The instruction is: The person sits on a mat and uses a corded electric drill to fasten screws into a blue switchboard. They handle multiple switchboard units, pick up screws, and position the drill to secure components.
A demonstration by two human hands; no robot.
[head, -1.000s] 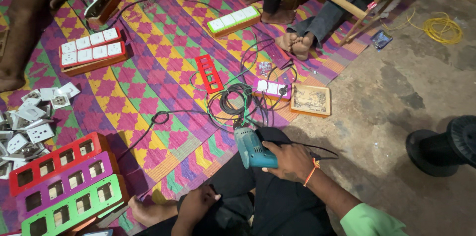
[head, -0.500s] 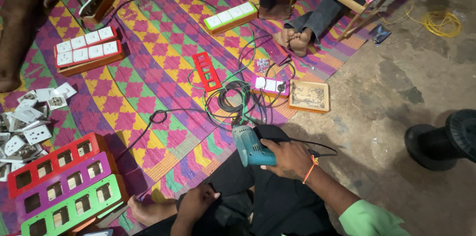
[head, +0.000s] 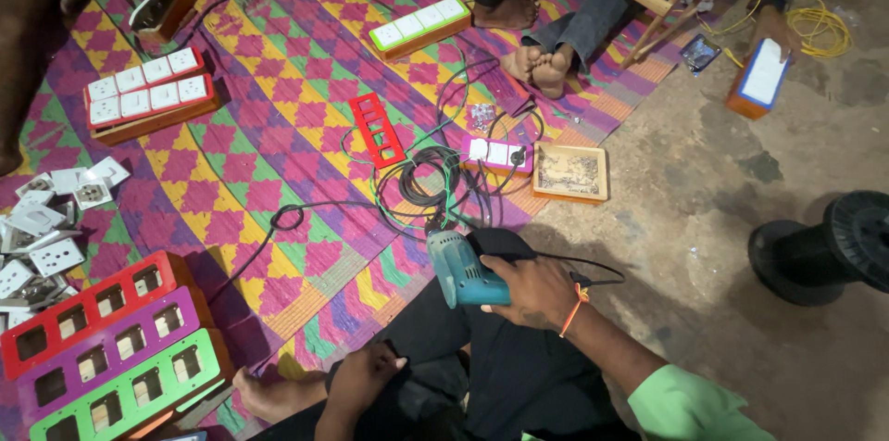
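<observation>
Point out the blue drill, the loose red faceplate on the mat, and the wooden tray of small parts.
blue drill [head: 460, 267], head view, on its teal body ahead of the right hand.
red faceplate [head: 377, 130], head view, on its middle bar.
wooden tray [head: 571, 195], head view, on its near rim.

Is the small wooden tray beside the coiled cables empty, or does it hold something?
Not empty. The wooden tray lies flat on the floor at the mat's edge, and its bottom is covered with many small pale pieces, too small to identify.

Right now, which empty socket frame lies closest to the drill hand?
The lone red frame on the mat, above the right hand holding the drill; the other frames sit stacked far left.
</observation>
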